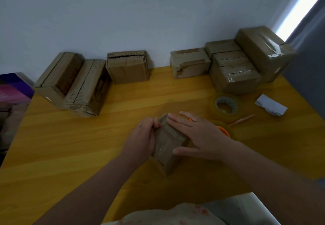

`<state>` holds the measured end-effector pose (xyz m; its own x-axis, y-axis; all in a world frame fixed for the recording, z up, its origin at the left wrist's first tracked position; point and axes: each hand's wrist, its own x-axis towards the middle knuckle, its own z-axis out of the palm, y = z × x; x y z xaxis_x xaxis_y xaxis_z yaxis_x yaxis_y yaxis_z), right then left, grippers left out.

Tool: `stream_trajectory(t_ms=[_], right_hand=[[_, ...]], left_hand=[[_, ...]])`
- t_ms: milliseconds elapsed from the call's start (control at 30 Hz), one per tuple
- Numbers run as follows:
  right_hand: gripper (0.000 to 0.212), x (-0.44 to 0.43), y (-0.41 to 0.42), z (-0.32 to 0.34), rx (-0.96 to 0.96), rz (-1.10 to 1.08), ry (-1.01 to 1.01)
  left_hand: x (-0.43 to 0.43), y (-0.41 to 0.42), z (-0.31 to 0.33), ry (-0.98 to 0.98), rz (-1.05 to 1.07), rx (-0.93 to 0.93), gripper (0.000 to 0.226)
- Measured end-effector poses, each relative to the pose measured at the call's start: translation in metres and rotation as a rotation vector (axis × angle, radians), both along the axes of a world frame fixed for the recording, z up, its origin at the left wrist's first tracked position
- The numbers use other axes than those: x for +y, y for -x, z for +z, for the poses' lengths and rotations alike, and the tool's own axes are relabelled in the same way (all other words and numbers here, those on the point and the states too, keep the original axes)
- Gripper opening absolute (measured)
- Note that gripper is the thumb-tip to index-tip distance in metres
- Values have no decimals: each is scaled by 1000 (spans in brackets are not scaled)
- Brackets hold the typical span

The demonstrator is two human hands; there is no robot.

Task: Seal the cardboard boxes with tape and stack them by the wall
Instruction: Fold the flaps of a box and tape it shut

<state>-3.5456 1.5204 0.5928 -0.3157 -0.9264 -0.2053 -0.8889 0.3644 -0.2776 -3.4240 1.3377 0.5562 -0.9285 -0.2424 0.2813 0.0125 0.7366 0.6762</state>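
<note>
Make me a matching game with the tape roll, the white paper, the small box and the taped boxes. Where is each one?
Things:
1. tape roll
2. white paper
3. small box
4. taped boxes

Places:
A. stacked by the wall, far right
B. between the left hand and the right hand
C. flat on the table, just in front of the stack
D. near the table's right edge, right of the roll

Pairs: 1-C, 2-D, 3-B, 4-A

Nine cardboard boxes (pixel 127 68), one tape roll (pixel 226 105), one pen (pixel 242 119).
</note>
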Motion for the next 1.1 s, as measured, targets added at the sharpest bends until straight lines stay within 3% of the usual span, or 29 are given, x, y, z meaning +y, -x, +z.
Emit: stream_trajectory(t_ms=[100,333,467,567,633,733,833,967,1100], right_hand=[[90,13,-2,-4,12,-38,79],[63,37,-6,-18,185,-64,496],[39,41,-6,-21,284,-61,589],[31,49,-4,-32,284,-161,496],[32,51,-1,-39,219,-297,320],[30,46,1,-46,122,-527,-8],[48,38,-2,-51,34,-693,-203],[47,35,-7,-58,-22,-734,-217],[48,33,0,-47,-51,-767,-50]], left_hand=[[-1,0,0,7,5,-20,15],[5,-3,7,66,24,-56,10],[13,-1,22,210,62,-219,58],[25,5,36,405,119,-372,97],[30,10,40,390,124,-477,113],[31,21,50,282,101,-604,120],[15,32,57,169,100,-605,119],[-21,32,62,-29,78,-553,119],[-56,24,60,-223,-72,-653,118]])
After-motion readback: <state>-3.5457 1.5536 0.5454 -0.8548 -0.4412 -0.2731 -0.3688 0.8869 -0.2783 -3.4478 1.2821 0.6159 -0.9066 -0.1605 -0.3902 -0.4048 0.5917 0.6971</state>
